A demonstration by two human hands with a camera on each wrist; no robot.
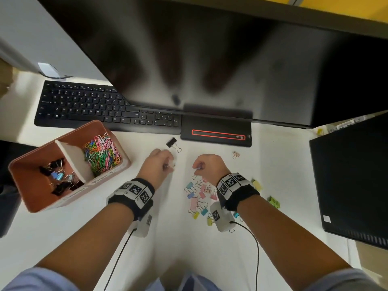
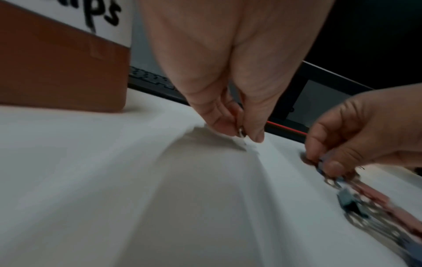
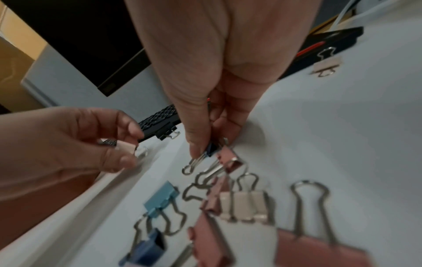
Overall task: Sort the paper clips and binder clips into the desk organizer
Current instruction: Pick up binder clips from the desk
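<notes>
The terracotta desk organizer stands at the left; its left compartment holds binder clips, its right one coloured paper clips. My left hand pinches a small pale binder clip just above the desk, its wire loop showing between thumb and finger. My right hand pinches a small dark blue binder clip at the far end of a pile of pastel binder clips. A black binder clip lies just beyond the left hand.
A black keyboard and a monitor base border the far side. A lone pink clip lies to the right, with yellow and green clips beyond my right wrist. A dark computer case stands at the right.
</notes>
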